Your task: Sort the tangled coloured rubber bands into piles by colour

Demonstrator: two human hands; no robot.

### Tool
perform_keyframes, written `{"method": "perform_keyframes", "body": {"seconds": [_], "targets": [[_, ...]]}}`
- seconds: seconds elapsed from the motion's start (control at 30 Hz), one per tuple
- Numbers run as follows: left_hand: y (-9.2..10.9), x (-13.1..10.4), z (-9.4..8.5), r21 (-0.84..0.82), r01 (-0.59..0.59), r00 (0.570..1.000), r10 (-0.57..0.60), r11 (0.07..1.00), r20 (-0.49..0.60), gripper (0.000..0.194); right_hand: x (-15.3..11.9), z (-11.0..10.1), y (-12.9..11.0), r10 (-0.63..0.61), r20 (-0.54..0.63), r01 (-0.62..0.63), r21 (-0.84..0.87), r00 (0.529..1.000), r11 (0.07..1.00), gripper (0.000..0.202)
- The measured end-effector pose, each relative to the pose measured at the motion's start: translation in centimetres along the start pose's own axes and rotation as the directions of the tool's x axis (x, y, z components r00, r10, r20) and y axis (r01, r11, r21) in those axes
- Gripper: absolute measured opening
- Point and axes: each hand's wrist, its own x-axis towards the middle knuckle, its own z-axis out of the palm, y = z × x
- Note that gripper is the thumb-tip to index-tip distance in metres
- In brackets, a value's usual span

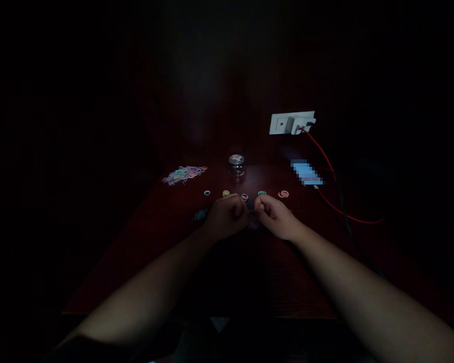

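My left hand [227, 217] is closed in a pinch over the middle of the dark red table. Facing it, my right hand [274, 217] is pinched too, its fingertips almost meeting the left ones. A small dim purple bunch of bands [253, 221] shows below and between the fingertips; what the fingers grip is too dark to make out. Beyond the hands lies a row of small elastic hair bands: blue [207, 193], yellow [226, 193], pink [244, 197], green [262, 193] and orange [284, 193]. A bluish bunch of bands [200, 216] lies left of my left hand.
A mixed pile of coloured bands [185, 174] lies at the far left of the table [144, 262]. A lidded clear jar [236, 165] stands at the back. To the right are a phone [306, 172], a red cable [327, 160] and a wall socket [281, 124] with a plugged-in charger.
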Motion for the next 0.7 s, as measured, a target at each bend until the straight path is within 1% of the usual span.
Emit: {"method": "perform_keyframes", "body": {"seconds": [0.17,0.27,0.4,0.53,0.7], "targets": [[-0.4,0.0,0.0,0.000,-0.041,0.999,0.041,0.999,0.027,0.034,-0.1,0.3,-0.2,-0.003,0.010,0.003,-0.002,1.000,1.000,0.012],[-0.4,0.0,-0.1,-0.014,-0.079,0.997,0.079,0.997,0.018,0.036,-0.1,0.3,-0.2,0.010,0.023,-0.010,0.035,1.000,0.999,0.011],[-0.6,0.1,-0.2,-0.027,-0.102,0.995,0.102,0.994,0.011,0.035,0.0,0.0,0.0,-0.010,0.026,0.008,0.068,1.000,0.998,0.010],[-1.0,0.2,-0.4,-0.014,-0.119,0.993,0.119,0.993,0.009,0.036,0.0,-0.4,0.2,-0.032,-0.002,0.032,-0.001,0.999,0.999,0.011],[-1.3,0.3,-0.4,0.024,-0.103,0.995,0.103,0.994,0.007,0.036,0.1,-0.8,0.3,-0.044,0.009,0.044,-0.075,0.999,0.996,0.011]]}}
